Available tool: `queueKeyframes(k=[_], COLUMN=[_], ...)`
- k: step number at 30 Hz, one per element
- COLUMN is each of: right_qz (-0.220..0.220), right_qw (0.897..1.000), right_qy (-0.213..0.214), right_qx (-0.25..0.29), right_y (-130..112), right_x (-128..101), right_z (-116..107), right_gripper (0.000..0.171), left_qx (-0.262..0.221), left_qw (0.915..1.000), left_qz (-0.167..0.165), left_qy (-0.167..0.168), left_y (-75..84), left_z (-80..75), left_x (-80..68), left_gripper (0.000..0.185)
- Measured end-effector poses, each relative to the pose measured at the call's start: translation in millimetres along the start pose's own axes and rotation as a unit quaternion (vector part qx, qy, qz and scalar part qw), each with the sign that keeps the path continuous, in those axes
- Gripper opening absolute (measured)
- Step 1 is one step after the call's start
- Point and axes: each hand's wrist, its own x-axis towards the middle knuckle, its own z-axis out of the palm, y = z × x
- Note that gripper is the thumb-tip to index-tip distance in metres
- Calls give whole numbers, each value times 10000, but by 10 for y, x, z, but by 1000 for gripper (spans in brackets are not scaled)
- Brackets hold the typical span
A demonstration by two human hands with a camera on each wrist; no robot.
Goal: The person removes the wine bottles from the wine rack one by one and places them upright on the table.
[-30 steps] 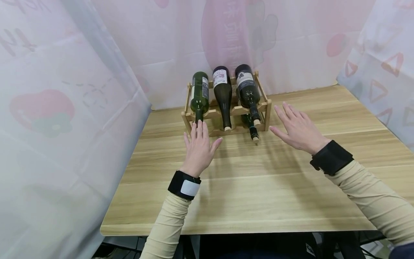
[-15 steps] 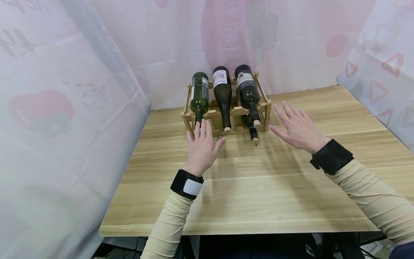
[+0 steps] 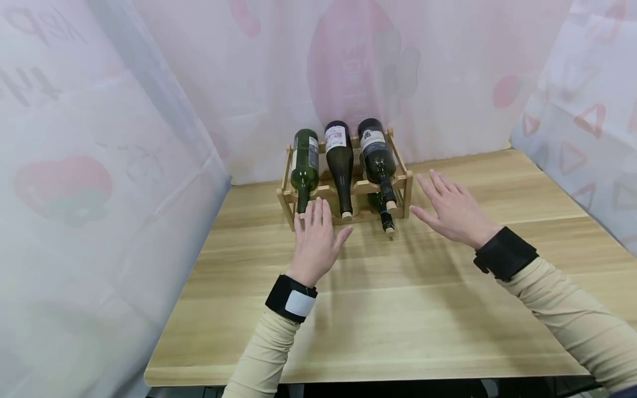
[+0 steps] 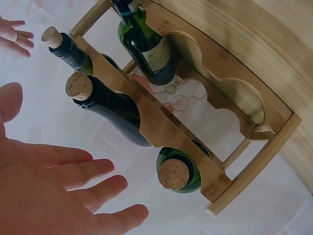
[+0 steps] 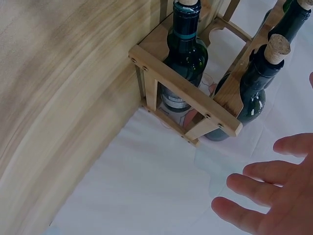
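Observation:
A wooden wine rack [image 3: 408, 193] stands at the back of the table. Across its upper tier lie a green wine bottle [image 3: 304, 166], a dark wine bottle [image 3: 340, 166] and a labelled dark wine bottle [image 3: 378, 157], corked necks forward. Below, on the right, rests a fourth wine bottle [image 3: 386, 220]. My left hand [image 3: 317, 249], fingers straight and thumb spread, overlaps the green bottle's neck end in the head view; the left wrist view shows a gap between fingers and cork [image 4: 173, 174]. To the rack's right, my right hand [image 3: 454, 213] hovers with fingers extended, holding nothing.
Pale wood tabletop [image 3: 398, 326] spreads in front of the rack and to both sides. A printed white curtain [image 3: 448, 83] hangs close behind the rack, and another curtain [image 3: 99, 249] borders the table's left side.
The head view has tilted upward, so the scene sits lower. My left hand has drifted slightly right, away from the green bottle's neck. Rack, bottles and right hand keep their places.

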Motion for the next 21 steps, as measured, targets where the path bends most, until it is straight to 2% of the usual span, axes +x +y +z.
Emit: queueKeyframes(k=[14,21], right_qz=[16,-42], right_qw=[10000,9999], right_qy=[53,128], right_qx=[18,11], right_y=[46,58], right_x=[22,45], right_z=[-5,-19], right_gripper=[73,73], left_qx=[8,214], left_qw=[9993,9982], left_qz=[362,541], left_qy=[-10,127], left_y=[123,174], left_z=[33,34], left_x=[57,98], left_gripper=[80,79])
